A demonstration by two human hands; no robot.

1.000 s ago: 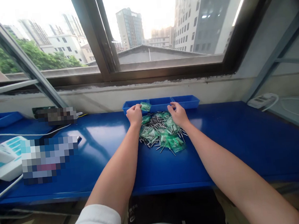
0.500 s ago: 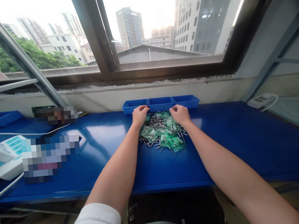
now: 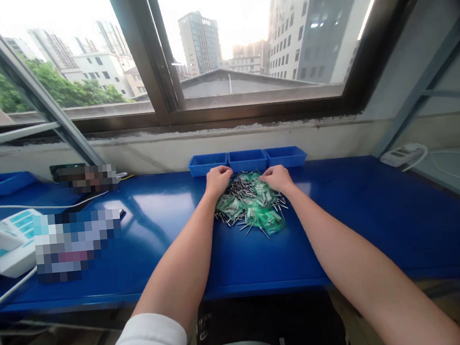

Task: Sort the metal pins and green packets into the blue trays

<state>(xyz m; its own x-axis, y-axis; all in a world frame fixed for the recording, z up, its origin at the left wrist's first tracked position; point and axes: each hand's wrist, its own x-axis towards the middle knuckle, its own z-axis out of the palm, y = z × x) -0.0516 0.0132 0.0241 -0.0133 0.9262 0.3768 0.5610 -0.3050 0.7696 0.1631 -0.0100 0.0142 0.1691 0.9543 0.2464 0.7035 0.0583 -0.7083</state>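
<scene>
1. Pins (image 3: 240,189) and green bags (image 3: 271,221) lie mixed on the blue table (image 3: 262,266), likely for easy reach.
2. Left hand (image 3: 217,181) and right hand (image 3: 279,179) pinch narrowly at the pile; cannot tell if anything is held.
3. Blue bins (image 3: 247,165) stand just behind, probably shortening reaches.

- Metal pins (image 3: 242,188): slim, shiny, silvery and dark, loose in a tangled heap on the blue table (image 3: 258,264), most lying flat at mixed angles, some fanning out at the near edge
- Green packets (image 3: 269,220): translucent, crinkled, small pale pieces showing inside some, lying among and over the pins, in front of the blue bins (image 3: 247,161)
</scene>
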